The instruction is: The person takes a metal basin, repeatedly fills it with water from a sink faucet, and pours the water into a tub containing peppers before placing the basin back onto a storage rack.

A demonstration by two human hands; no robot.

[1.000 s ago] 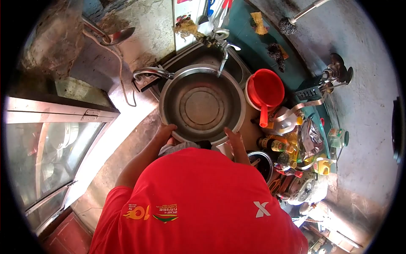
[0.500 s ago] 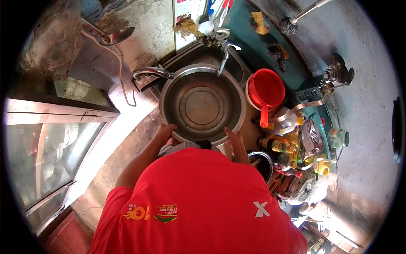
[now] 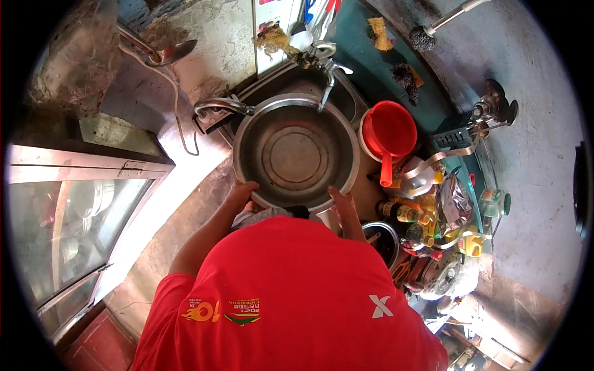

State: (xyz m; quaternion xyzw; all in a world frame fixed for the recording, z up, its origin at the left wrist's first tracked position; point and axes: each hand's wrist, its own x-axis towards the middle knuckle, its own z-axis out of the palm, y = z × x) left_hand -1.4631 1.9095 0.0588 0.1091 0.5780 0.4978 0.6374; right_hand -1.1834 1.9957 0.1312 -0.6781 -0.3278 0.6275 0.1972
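A large round metal basin (image 3: 297, 157) is held close in front of my body, its open top towards me, over the near part of the sink (image 3: 291, 83). At its lower left rim my left hand (image 3: 243, 193) grips the edge, thumb over the inside. My right hand (image 3: 341, 201) holds the lower right rim the same way. The fingers under the basin are hidden. Just past the far rim stands the metal faucet (image 3: 328, 83), its spout reaching over the basin edge.
A red ladle-shaped dipper (image 3: 388, 130) rests on a pale container at the right. Several bottles (image 3: 405, 211), a dark pot (image 3: 380, 241) and a lidded pot (image 3: 442, 272) crowd the right counter. At the left stands a glass-doored cabinet (image 3: 80, 216). A metal ladle (image 3: 173, 54) hangs at upper left.
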